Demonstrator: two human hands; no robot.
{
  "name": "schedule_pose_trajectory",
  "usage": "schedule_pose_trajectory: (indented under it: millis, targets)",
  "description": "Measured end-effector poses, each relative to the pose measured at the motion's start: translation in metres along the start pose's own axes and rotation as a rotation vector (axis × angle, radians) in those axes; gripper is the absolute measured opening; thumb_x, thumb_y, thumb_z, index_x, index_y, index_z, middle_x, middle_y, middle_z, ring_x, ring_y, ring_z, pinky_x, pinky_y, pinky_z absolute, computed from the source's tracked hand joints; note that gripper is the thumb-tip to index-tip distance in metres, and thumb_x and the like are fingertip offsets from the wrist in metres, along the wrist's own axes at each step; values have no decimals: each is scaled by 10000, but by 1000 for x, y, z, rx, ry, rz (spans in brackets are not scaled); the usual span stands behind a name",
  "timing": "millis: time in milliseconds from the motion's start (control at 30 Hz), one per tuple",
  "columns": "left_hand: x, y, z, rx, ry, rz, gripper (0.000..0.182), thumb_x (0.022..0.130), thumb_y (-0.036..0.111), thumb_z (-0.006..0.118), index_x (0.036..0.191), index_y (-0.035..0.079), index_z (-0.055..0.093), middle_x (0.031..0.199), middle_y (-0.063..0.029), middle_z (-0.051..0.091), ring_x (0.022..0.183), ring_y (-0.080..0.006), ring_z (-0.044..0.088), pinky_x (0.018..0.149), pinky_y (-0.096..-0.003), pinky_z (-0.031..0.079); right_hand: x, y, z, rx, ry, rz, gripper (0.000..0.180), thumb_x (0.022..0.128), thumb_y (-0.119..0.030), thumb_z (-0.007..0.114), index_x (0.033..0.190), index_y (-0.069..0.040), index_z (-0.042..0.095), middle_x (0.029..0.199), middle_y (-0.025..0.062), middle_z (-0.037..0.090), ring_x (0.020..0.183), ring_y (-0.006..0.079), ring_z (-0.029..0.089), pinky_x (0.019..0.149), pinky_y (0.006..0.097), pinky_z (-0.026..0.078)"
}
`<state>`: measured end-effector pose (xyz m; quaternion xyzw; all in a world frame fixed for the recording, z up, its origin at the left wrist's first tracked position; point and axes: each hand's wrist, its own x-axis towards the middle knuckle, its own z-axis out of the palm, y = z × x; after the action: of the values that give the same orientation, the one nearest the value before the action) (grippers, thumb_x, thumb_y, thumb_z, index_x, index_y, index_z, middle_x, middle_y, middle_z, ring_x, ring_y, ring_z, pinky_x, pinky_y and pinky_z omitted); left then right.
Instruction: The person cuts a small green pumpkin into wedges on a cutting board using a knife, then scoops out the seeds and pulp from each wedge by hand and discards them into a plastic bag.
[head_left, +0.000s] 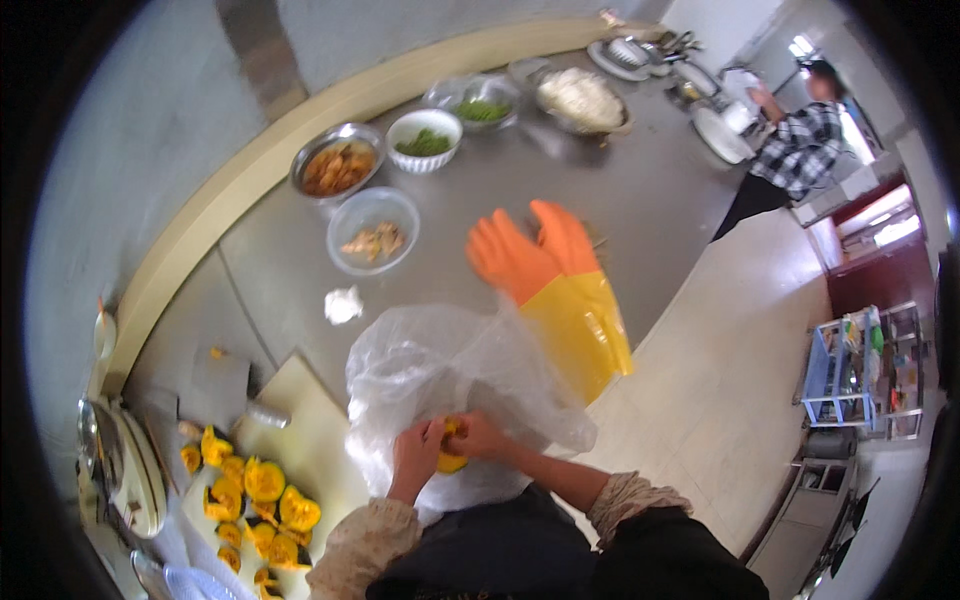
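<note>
A piece of orange-fleshed pumpkin (452, 459) is between my two hands, low in the middle of the view. My left hand (418, 454) holds it from one side, and the fingers of my right hand (480, 437) pinch its upper part. Beneath both hands spreads a translucent plastic bag (420, 352). At the lower left, several cut pumpkin pieces (264, 480) lie on and beside a pale cutting board (330, 450). Near the board's upper edge rests a cleaver (221, 375), its handle towards the board.
Orange and yellow rubber gloves (562, 292) lie beyond the bag on the metal counter (480, 176). Bowls of food, one a steel bowl (337, 161), line the wall side. A person in a checked shirt (801, 146) stands by dishes at the far right. A blue rack (840, 371) stands right.
</note>
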<state>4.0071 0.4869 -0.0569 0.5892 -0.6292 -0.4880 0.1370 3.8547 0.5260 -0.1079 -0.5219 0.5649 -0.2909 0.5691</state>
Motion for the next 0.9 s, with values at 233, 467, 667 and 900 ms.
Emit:
schedule_pose_trajectory:
  millis: [233,467,667,900]
  targets:
    - [-5,23,-3,-189,0,8,440,909,384,516,852,-25,665,620,-154,618,484,-220,594,421,-346,449,-4,-9,-4,81,106,-31,257,804,-160,584,999,6,604,807,97,657,719,161,602,691,309,491]
    - [-6,7,-10,-240,-30,211,374,871,332,607,916,-35,658,728,-115,658,666,-142,615,628,-298,504,0,3,-6,-110,117,18,202,832,-137,529,936,-1,637,852,156,654,762,188,609,734,317,490]
    - [-14,21,-30,-606,-108,-71,408,967,348,468,994,-29,624,846,-15,615,761,-68,544,674,-231,466,-21,-65,-27,456,49,225,218,854,-125,536,1009,14,601,780,43,617,692,109,579,605,246,484]
    - [-27,14,-26,-487,27,-16,505,958,417,469,906,-60,626,772,-19,601,727,-70,510,654,-251,455,-23,-63,-11,160,-44,8,214,889,-186,581,967,13,580,748,38,587,613,100,546,547,239,454]
